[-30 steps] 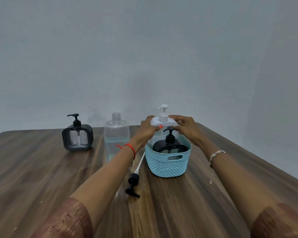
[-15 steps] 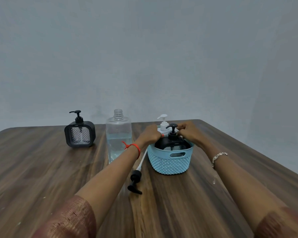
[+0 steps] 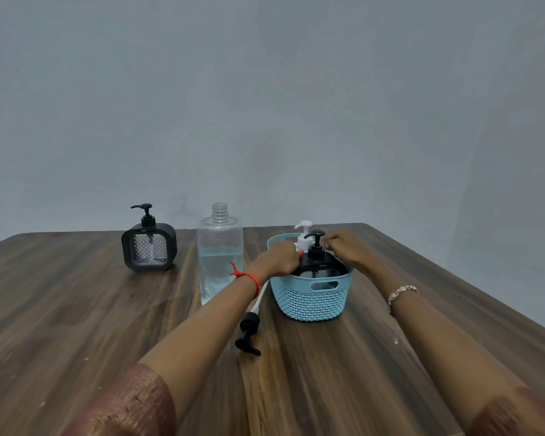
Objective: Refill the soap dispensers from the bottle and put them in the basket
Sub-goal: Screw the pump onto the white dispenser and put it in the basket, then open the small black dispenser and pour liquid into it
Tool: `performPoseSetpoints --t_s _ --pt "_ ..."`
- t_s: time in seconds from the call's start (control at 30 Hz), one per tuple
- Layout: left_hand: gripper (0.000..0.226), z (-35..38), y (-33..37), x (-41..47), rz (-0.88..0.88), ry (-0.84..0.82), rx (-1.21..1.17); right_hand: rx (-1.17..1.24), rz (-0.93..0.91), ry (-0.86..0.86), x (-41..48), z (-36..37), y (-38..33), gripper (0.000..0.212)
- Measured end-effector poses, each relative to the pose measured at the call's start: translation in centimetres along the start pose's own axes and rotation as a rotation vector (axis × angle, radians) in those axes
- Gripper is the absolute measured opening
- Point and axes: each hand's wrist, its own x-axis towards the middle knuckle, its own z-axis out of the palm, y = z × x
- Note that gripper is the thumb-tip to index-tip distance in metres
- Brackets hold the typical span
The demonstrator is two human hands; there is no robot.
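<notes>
Gripping the white dispenser (image 3: 303, 239) from both sides, the person has it down inside the blue basket (image 3: 310, 298), at the back. Only its pump and neck show above the rim. The left hand (image 3: 280, 258) curls its fingers against the dispenser's left shoulder, with one red nail showing by the neck. The right hand (image 3: 346, 250) bends its fingers down on the other side. The pump of the black dispenser (image 3: 320, 264) hides part of that contact. This black dispenser stands upright in the front of the basket, just in front of the white one, and its dark body shows through the handle slot.

The basket sits on the wooden table (image 3: 76, 309), right of the middle. Left of it stands the clear bottle (image 3: 220, 259), upright and uncapped, with clear liquid up to about half its height. The left forearm crosses in front of the bottle's lower right corner. Farther left and well apart from the bottle stands a square dispenser (image 3: 148, 250) with a black frame, a clear dimpled front and its black pump fitted.

A loose pump (image 3: 249, 332) lies on the table between the bottle and the basket. Its black head points toward the person and its white tube runs back under the left wrist. The left wrist wears a red thread (image 3: 249, 276), and the right wrist wears a bracelet (image 3: 401, 292). A plain grey wall (image 3: 265, 105) rises behind the table.
</notes>
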Motion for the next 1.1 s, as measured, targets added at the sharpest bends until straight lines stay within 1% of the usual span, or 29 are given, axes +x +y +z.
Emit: performPoseSetpoints --t_s 0.07,0.13,0.2,0.27,0.37,0.47,0.6,0.67,0.7,0.77,0.83,0.87,0.9,0.93,1.0,1.1 --pt "0.043 -0.4 0.0 -0.6 0.001 0.025 -0.005 0.031 -0.030 0.202 -0.2 -0.1 -0.6 0.030" --pt "0.037 -1.3 -0.2 -1.4 0.001 0.097 -0.030 0.095 -0.081 0.407 -0.7 -0.3 -2.0 0.034" --pt "0.024 -2.9 -0.2 -2.5 0.040 0.203 -0.062 0.213 -0.158 0.540 -1.3 -0.5 -4.3 0.038" --pt "0.021 -4.8 -0.3 -4.0 0.111 0.320 -0.143 0.302 -0.254 0.613 -1.9 -0.3 -7.2 0.036" --pt "0.024 -7.7 -1.1 -7.0 0.181 0.537 -0.252 0.359 -0.415 0.639 -3.3 0.9 -12.1 0.032" --pt "0.023 -10.1 -2.8 -9.9 0.166 0.739 -0.327 0.365 -0.538 0.598 -4.2 3.0 -16.3 0.030" --pt "0.017 -12.2 -7.0 -13.0 0.141 1.046 -0.339 0.403 -0.625 0.534 -4.6 6.7 -20.5 0.029" --pt "0.017 -12.6 -9.8 -13.8 0.099 1.114 -0.359 0.422 -0.638 0.484 -4.5 8.9 -22.0 0.030" --pt "0.024 -12.6 -11.2 -14.1 0.050 1.104 -0.375 0.416 -0.640 0.454 -4.4 10.3 -22.4 0.031" --pt "0.046 -12.1 -14.0 -14.4 -0.087 1.022 -0.402 0.385 -0.622 0.385 -4.1 13.3 -23.0 0.034" --pt "0.064 -11.2 -16.8 -14.3 -0.228 0.892 -0.437 0.360 -0.551 0.295 -3.7 16.5 -22.8 0.040" --pt "0.069 -10.7 -18.0 -14.3 -0.282 0.822 -0.438 0.348 -0.497 0.248 -3.4 18.1 -22.5 0.043" --pt "0.071 -10.1 -19.2 -14.2 -0.315 0.760 -0.429 0.339 -0.435 0.205 -3.0 19.6 -22.1 0.047" --pt "0.066 -9.6 -20.4 -14.0 -0.318 0.715 -0.434 0.340 -0.369 0.163 -2.6 20.9 -21.7 0.050" --pt "0.046 -8.8 -22.6 -13.3 -0.304 0.675 -0.470 0.375 -0.232 0.074 -1.3 23.1 -20.9 0.057" --pt "0.047 -8.1 -25.3 -11.4 -0.341 0.618 -0.484 0.410 -0.076 -0.020 1.2 25.4 -20.0 0.071"
